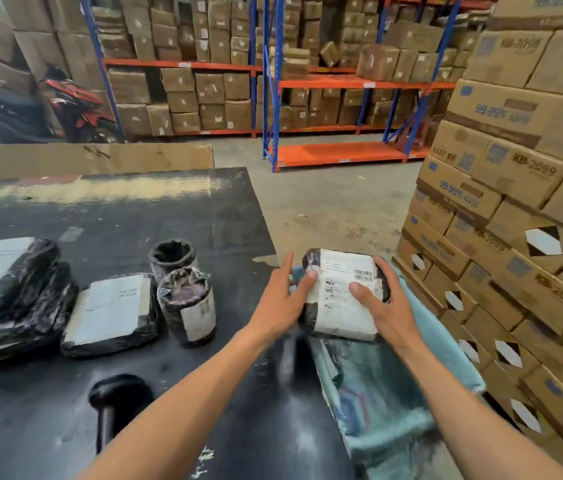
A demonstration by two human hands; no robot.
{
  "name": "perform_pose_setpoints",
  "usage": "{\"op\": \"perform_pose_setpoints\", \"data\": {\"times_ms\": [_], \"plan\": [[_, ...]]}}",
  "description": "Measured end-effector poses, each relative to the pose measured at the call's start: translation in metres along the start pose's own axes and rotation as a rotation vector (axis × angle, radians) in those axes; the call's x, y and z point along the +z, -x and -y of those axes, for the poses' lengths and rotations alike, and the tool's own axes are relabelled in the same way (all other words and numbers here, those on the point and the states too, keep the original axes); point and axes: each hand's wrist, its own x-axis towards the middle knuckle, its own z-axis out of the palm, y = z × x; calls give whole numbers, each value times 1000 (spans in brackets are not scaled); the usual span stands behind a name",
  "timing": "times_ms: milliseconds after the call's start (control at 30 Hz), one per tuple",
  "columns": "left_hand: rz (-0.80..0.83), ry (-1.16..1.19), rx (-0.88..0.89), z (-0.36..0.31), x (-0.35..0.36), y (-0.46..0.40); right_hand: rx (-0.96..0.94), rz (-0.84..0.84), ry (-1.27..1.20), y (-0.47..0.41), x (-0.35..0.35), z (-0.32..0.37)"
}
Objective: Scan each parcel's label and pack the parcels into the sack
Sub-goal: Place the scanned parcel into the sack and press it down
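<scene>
**Parcel held over the sack mouth, both hands on it**

Nearest the camera, at the lower left of the frame, a dark handheld scanner [119,396] lies on the black table [176,216], touched by neither hand. To its right, along the lower right, the pale teal sack [387,403] hangs open just off the table's right edge, its mouth running up and away toward the middle of the frame.

Directly above that opening, at centre right, sits the parcel [342,292]: black wrap, white label face up, barcode toward its upper right corner. Its long axis runs roughly up and down the frame, in line with the sack's mouth. The right hand [382,303] grips its right side, thumb flat on the label and fingers curled round the far edge. The left hand [285,299] presses the left edge with open fingers, fingertips on the label, more steadying than gripping. So the right hand carries it, and the sack lies straight below; the drop looks like a plain lowering, no turning needed.

Farther left on the table wait more parcels: a flat parcel [110,313], two cylindrical parcels [188,303] close beside it, and a stack of flat black parcels [6,289] at the left edge. Beyond, stacked cartons [515,174] rise on the right and shelving [342,81] fills the upper frame.
</scene>
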Motion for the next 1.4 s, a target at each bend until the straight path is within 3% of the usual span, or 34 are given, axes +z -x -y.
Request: {"op": "perform_pose_setpoints", "data": {"times_ms": [267,433,767,1167,1300,1400], "plan": [[107,-677,-109,80,65,-15,186,112,175,-33,-56,-81],[152,-930,-28,97,70,-18,360,285,272,-32,-45,-131],[170,-1008,18,100,70,-17,649,619,554,-12,-19,-222],[124,-1052,62,107,74,-18,637,606,499,20,6,-279],[129,-1053,62,106,74,-17,603,814,823,12,5,-284],[126,-1055,68,105,74,-17,438,1025,1106,19,16,-283]]}}
